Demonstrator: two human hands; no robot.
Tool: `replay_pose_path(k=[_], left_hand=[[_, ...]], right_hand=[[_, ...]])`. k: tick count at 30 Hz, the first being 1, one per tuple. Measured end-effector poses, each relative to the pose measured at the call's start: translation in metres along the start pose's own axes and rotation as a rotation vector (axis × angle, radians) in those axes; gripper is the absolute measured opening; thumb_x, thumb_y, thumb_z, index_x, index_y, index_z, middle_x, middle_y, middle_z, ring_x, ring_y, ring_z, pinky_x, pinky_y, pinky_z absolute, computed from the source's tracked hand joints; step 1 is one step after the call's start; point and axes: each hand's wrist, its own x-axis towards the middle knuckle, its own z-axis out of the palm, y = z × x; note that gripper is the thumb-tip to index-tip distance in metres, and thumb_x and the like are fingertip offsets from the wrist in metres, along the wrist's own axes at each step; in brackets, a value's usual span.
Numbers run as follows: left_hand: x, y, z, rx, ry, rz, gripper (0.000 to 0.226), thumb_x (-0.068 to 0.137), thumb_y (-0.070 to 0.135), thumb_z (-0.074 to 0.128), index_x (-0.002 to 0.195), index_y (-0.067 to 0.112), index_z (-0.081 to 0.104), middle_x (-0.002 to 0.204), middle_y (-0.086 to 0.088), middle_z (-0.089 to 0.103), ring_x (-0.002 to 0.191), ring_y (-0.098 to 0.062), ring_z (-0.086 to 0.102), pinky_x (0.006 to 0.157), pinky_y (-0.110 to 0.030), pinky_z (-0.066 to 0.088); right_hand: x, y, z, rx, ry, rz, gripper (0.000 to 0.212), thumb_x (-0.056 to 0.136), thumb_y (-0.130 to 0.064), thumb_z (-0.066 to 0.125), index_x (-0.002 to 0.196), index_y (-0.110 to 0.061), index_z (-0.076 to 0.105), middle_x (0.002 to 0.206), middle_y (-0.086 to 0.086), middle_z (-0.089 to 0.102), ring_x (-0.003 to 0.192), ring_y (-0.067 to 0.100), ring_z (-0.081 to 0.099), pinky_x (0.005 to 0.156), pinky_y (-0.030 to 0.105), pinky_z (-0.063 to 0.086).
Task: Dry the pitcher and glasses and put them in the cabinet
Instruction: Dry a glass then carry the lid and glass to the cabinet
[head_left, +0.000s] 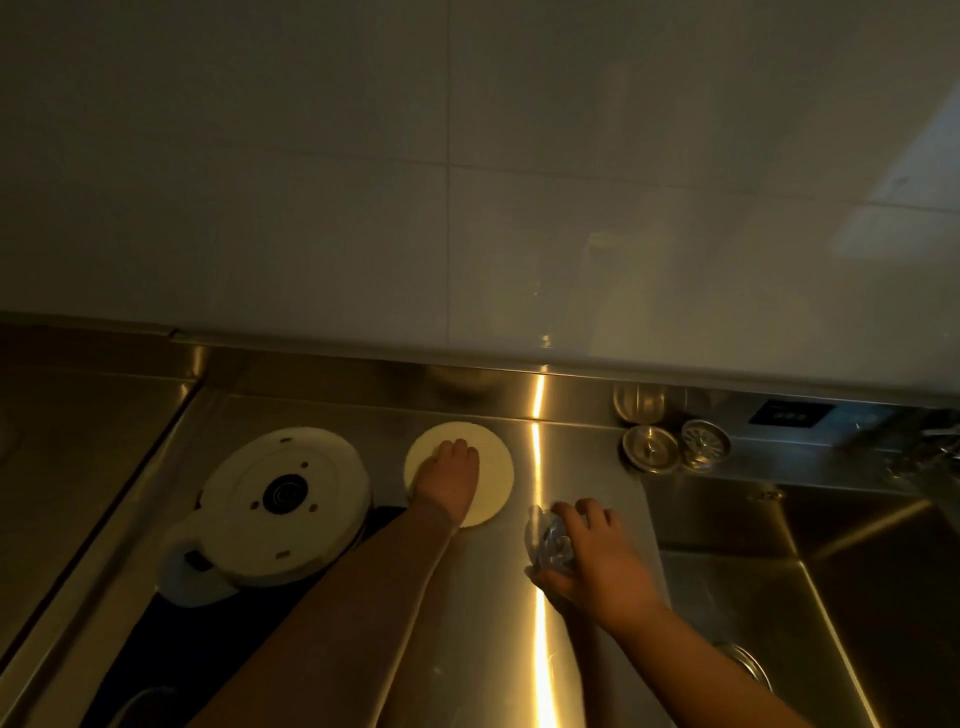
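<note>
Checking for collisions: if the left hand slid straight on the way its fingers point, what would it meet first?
The left hand lies flat on the pale round disc, fingers pointing at the back wall. Past the disc's far rim, bare steel counter follows, then the raised steel ledge under the wall. Depth is uncertain.

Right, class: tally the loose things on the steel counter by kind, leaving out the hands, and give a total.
Upturned white pitcher: 1
Round white disc under the left hand: 1
Clear glass held by the right hand: 1
Metal sink strainers: 2
Total: 5
</note>
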Motion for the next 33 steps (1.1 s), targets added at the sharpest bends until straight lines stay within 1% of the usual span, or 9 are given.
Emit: replay_pose_path(k=[2, 6, 10, 16, 20, 23, 26, 29, 33], left_hand=[[-0.008, 0.004, -0.011, -0.009, 0.033, 0.046, 0.046, 0.094, 0.011, 0.044, 0.138, 0.006, 0.031, 0.139, -0.015, 0.035, 0.127, -0.030, 0.035, 0.092, -0.037, 0.043], [-0.029, 0.011, -0.044, -0.041, 0.074, 0.117, 0.065, 0.085, 0.012, 0.061, 0.141, 0.006, 0.028, 0.142, -0.015, 0.032, 0.129, -0.031, 0.034, 0.095, -0.039, 0.041], [-0.055, 0.015, -0.096, -0.025, 0.148, 0.156, 0.058, 0.089, 0.012, 0.055, 0.141, 0.006, 0.029, 0.141, -0.016, 0.033, 0.128, -0.032, 0.034, 0.095, -0.040, 0.039], [-0.116, -0.023, -0.178, -0.026, 0.308, 0.194, 0.056, 0.090, 0.010, 0.054, 0.140, 0.005, 0.030, 0.141, -0.016, 0.033, 0.127, -0.032, 0.033, 0.093, -0.041, 0.040], [-0.174, -0.077, -0.209, -0.012, 0.358, 0.173, 0.059, 0.086, 0.007, 0.059, 0.138, 0.006, 0.032, 0.139, -0.015, 0.033, 0.126, -0.032, 0.033, 0.091, -0.041, 0.040], [-0.226, -0.133, -0.213, -0.033, 0.368, 0.121, 0.054, 0.090, 0.008, 0.056, 0.139, 0.007, 0.033, 0.140, -0.014, 0.032, 0.129, -0.033, 0.032, 0.093, -0.043, 0.042], [-0.289, -0.201, -0.200, -0.049, 0.340, 0.054, 0.045, 0.096, 0.009, 0.046, 0.139, 0.006, 0.034, 0.141, -0.016, 0.031, 0.130, -0.034, 0.030, 0.098, -0.045, 0.040], [-0.360, -0.277, -0.176, -0.070, 0.299, -0.049, 0.043, 0.100, 0.015, 0.039, 0.141, 0.005, 0.034, 0.142, -0.017, 0.032, 0.132, -0.035, 0.030, 0.101, -0.046, 0.036], [-0.460, -0.380, -0.139, -0.081, 0.277, -0.211, 0.043, 0.100, 0.018, 0.040, 0.142, 0.009, 0.035, 0.144, -0.015, 0.031, 0.135, -0.034, 0.029, 0.104, -0.043, 0.031]], right_hand=[[-0.005, 0.000, -0.004, -0.016, -0.007, -0.017, 0.081, 0.072, -0.065, 0.059, 0.138, -0.030, 0.029, 0.135, -0.003, 0.033, 0.121, 0.018, 0.031, 0.091, 0.027, 0.041], [-0.014, -0.002, -0.027, -0.056, 0.035, -0.092, 0.079, 0.074, -0.062, 0.058, 0.139, -0.028, 0.030, 0.135, -0.002, 0.033, 0.121, 0.019, 0.032, 0.091, 0.027, 0.041], [-0.022, -0.013, -0.068, -0.099, 0.157, -0.199, 0.074, 0.068, -0.051, 0.069, 0.132, -0.025, 0.042, 0.126, 0.001, 0.044, 0.115, 0.027, 0.045, 0.080, 0.030, 0.045], [-0.050, -0.077, -0.152, -0.198, 0.249, -0.262, 0.079, 0.071, -0.058, 0.065, 0.138, -0.030, 0.033, 0.136, -0.003, 0.039, 0.121, 0.018, 0.037, 0.090, 0.029, 0.045], [-0.074, -0.146, -0.193, -0.250, 0.270, -0.350, 0.081, 0.070, -0.059, 0.065, 0.138, -0.031, 0.032, 0.138, -0.005, 0.037, 0.121, 0.015, 0.037, 0.090, 0.025, 0.043], [-0.091, -0.213, -0.200, -0.251, 0.279, -0.423, 0.080, 0.068, -0.061, 0.066, 0.135, -0.035, 0.033, 0.134, -0.009, 0.039, 0.116, 0.011, 0.039, 0.085, 0.021, 0.041], [-0.102, -0.291, -0.183, -0.254, 0.207, -0.508, 0.079, 0.066, -0.060, 0.067, 0.134, -0.037, 0.033, 0.133, -0.010, 0.038, 0.115, 0.010, 0.039, 0.086, 0.022, 0.042], [-0.112, -0.379, -0.149, -0.250, 0.164, -0.610, 0.076, 0.065, -0.059, 0.068, 0.131, -0.038, 0.036, 0.129, -0.013, 0.039, 0.112, 0.008, 0.040, 0.085, 0.020, 0.040], [-0.123, -0.502, -0.094, -0.206, 0.118, -0.800, 0.069, 0.069, -0.054, 0.068, 0.129, -0.035, 0.040, 0.123, -0.012, 0.041, 0.113, 0.011, 0.045, 0.080, 0.017, 0.035]])
